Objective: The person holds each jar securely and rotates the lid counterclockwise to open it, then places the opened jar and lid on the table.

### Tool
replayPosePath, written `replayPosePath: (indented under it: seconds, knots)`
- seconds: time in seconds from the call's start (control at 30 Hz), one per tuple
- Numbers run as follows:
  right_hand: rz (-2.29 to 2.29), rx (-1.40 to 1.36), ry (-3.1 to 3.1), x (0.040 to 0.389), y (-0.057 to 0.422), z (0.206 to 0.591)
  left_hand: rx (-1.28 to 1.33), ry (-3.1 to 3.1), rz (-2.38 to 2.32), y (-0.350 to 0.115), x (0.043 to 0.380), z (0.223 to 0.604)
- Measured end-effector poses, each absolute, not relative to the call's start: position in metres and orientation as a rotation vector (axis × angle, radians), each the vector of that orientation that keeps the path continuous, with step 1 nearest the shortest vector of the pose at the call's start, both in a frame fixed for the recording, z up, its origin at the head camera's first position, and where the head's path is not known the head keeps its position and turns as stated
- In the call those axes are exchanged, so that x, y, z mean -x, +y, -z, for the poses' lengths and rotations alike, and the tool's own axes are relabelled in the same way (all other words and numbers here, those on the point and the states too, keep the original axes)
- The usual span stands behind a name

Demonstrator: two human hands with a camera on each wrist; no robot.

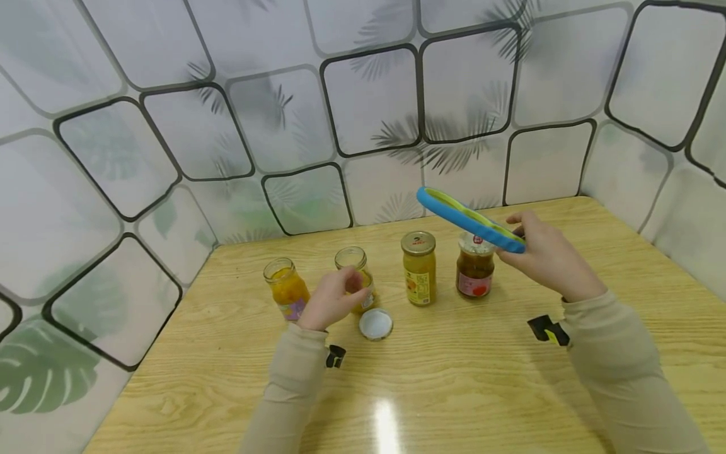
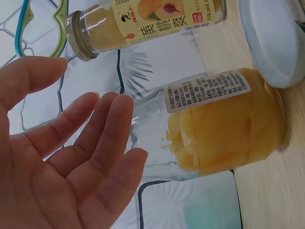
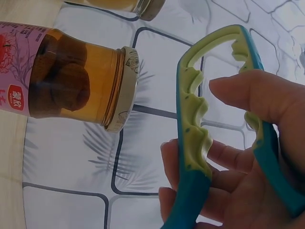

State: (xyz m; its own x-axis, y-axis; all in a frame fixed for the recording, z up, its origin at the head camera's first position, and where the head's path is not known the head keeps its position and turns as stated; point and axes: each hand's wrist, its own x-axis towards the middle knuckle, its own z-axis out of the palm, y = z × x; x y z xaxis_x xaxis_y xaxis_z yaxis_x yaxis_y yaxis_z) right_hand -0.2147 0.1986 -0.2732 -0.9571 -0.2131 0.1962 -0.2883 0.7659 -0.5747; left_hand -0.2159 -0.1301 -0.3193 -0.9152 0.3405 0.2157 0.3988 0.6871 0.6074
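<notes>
Stretches two beige sleeves (image 1: pixel 629 359) up from the bottom edge of the frame, over a wood-grain table (image 1: pixel 465 391) with a bright streak of reflection at bottom center. Displays a loose lid (image 1: pixel 375 324) just below and left of center, lying on the wood with its white inner face up. Holds the left hand (image 1: pixel 336 301) left of center, fingers loosely bent and spread, gripping nothing, near an open glass jar (image 2: pixel 224 129) of yellow fruit just behind the lid; leaves contact with the glass hard to tell. Places a second open jar (image 1: pixel 289 293), orange-yellow inside and purple-labeled, farther toward the left of the frame. Includes a closed jar with a yellow label (image 1: pixel 420 277) right of center, upright under its gold-toned lid. Stands a pink-labeled jar (image 1: pixel 475 271), also capped, beside it to the right, dark rounded pieces visible through the glass. Grips a blue-and-green looped tool (image 1: pixel 468 222) between thumb and fingers of the right hand (image 1: pixel 547 255), raised right of center, apart from the pink-labeled jar's lid. Fills the top of the frame with a pale wall (image 1: pixel 371 101) of rounded outlines and leaf prints.
</notes>
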Motion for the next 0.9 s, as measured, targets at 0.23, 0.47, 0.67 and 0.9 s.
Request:
replayPosePath:
  seconds: [0.23,0.47,0.67,0.9]
  knots:
    - [-0.943,-0.394,-2.873,0.215,0.198,0.272,0.646,-2.769,1.061,-0.122,0.216,0.322]
    - [-0.936,-0.388,-2.877,0.215,0.198,0.271,0.703,-2.776,1.057,-0.115,0.215,0.324]
    - [-0.925,-0.395,-2.867,0.214,0.197,0.271,0.704,-2.785,1.089,-0.107,0.217,0.326]
    - [-0.906,-0.384,-2.87,0.213,0.196,0.27,0.68,-2.756,1.169,-0.096,0.221,0.329]
